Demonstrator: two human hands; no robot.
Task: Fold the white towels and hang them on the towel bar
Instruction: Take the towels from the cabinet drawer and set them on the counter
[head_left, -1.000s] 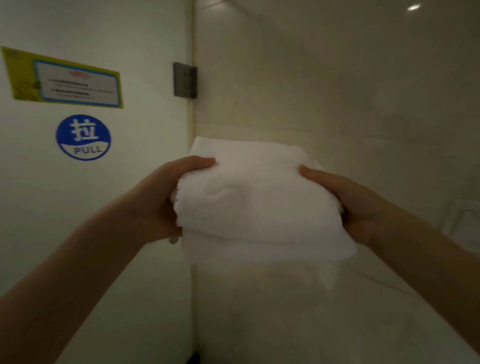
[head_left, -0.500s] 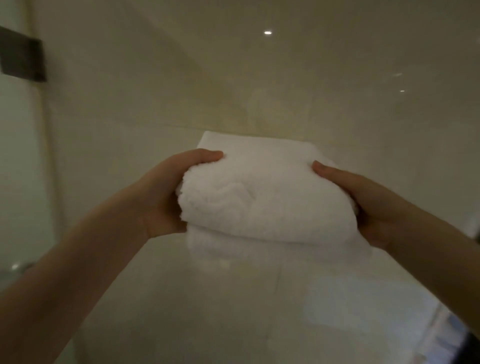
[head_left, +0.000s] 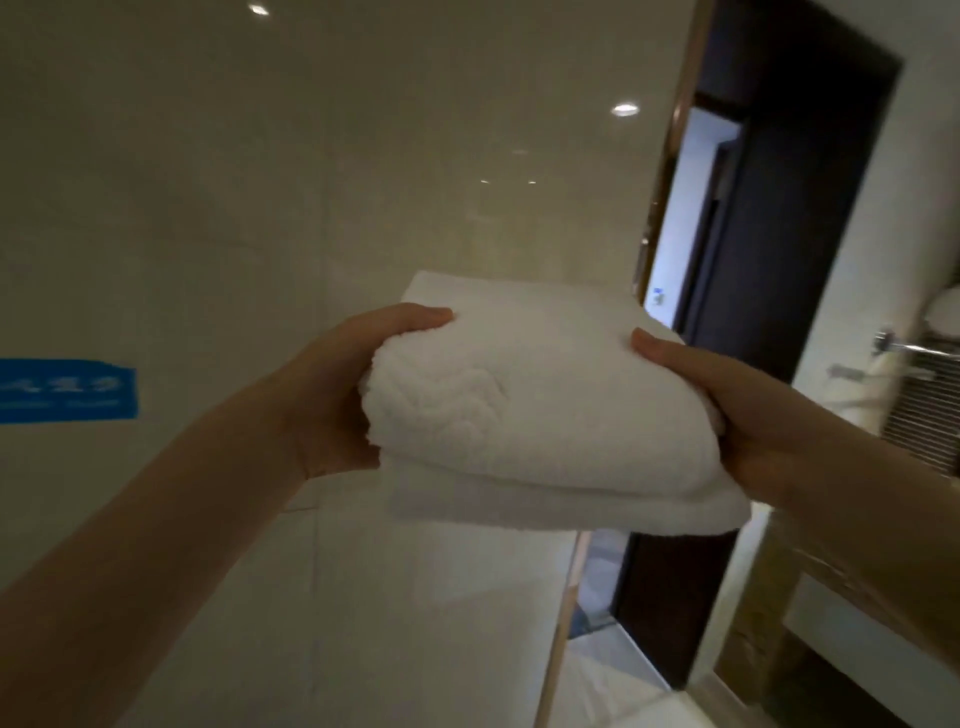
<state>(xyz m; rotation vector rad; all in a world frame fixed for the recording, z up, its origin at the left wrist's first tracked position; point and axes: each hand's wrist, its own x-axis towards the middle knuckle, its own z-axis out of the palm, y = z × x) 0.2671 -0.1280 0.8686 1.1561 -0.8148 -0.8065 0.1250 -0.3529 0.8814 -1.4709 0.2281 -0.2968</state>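
Towel: the white towel (head_left: 540, 405) sits folded in mid-air at the centre of your view, held between both your hands. The rounded fold faces you. A flatter layer shows underneath it and the far edge runs straight. You cannot tell whether it is one towel or two stacked.
Left hand: your left hand (head_left: 337, 395) grips the towel's left end. The thumb is laid over the top and the fingers are hidden underneath.
Right hand: your right hand (head_left: 737, 415) grips the right end the same way, thumb on the upper edge and fingers tucked out of sight below.
Arms: both forearms are bare and reach in from the lower corners.
Wall: a glossy pale tiled wall (head_left: 260, 208) fills the background behind and left of the towel, with small bright light reflections (head_left: 625, 109) on it.
Sign: a blue sign (head_left: 67, 389) is on the wall at the left edge. It is blurred and the lettering is unreadable.
Doorway: a dark door frame (head_left: 779, 260) stands behind the towel's right side, with a bright opening inside it.
Fitting: a chrome fitting (head_left: 904, 348) is at the far right edge, above a ribbed surface. It is too blurred to say what it is. The towel is well apart from it.
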